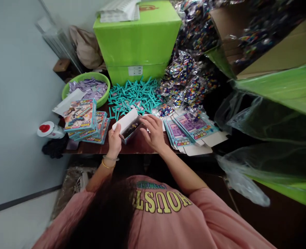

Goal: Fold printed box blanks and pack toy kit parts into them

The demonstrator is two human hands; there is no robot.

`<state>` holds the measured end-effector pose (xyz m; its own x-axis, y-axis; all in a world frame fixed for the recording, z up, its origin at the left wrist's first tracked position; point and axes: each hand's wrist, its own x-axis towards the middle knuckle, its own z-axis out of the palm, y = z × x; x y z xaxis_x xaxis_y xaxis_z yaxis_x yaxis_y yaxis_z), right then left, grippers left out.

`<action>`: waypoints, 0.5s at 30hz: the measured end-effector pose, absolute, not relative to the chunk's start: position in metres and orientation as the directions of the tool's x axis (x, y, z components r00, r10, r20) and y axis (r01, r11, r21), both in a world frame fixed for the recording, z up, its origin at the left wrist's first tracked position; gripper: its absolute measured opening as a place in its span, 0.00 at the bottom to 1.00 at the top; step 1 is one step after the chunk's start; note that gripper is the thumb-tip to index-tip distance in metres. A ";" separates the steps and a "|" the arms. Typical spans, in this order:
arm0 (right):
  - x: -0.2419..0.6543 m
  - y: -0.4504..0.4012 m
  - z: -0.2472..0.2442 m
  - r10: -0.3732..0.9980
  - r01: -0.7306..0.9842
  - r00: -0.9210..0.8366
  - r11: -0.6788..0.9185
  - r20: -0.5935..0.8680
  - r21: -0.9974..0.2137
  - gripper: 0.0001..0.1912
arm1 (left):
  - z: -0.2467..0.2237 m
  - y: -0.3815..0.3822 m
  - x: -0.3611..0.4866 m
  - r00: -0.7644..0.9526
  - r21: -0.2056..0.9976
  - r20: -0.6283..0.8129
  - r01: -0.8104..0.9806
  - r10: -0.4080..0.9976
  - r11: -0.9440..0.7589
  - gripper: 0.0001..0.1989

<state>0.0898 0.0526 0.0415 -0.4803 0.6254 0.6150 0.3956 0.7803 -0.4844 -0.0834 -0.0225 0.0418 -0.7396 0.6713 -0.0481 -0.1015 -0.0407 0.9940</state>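
Note:
My left hand [115,140] grips the left side of a small open box [127,139], whose white flap stands up. Dark contents with small coloured beads show inside it. Beside the box's right end is my right hand [154,133], its fingers spread and bent, nothing visible in them. Behind the box lies a heap of turquoise plastic tools [137,93]. Filled boxes [80,116] are stacked to the left of my left hand, and flat printed cartons [191,128] lie to the right of my right hand.
A green basket [106,90] holds small purple packets at the back left. Behind the tools stands a large green box [137,45]. Bags of coloured beads [184,76] pile up at the back right. A white bottle with a red cap [51,130] is at the far left.

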 end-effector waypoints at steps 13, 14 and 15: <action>0.077 0.045 0.052 0.553 0.359 -0.636 0.829 0.539 -0.428 0.12 | 0.036 -0.012 -0.096 -0.719 0.995 0.002 -0.070 0.695 -0.075 0.30; 0.075 0.047 0.049 0.546 0.355 -0.656 0.832 0.521 -0.426 0.14 | 0.032 -0.014 -0.099 -0.729 0.997 0.014 -0.044 0.684 -0.067 0.32; 0.074 0.050 0.046 0.557 0.348 -0.654 0.822 0.512 -0.450 0.15 | 0.028 -0.016 -0.100 -0.738 0.998 0.026 -0.021 0.674 -0.062 0.33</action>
<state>0.0739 0.0504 0.0462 -0.6538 0.5572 0.5120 0.3480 0.8222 -0.4504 -0.1003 -0.0163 0.0276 -0.7380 0.6743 0.0264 -0.0207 -0.0617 0.9979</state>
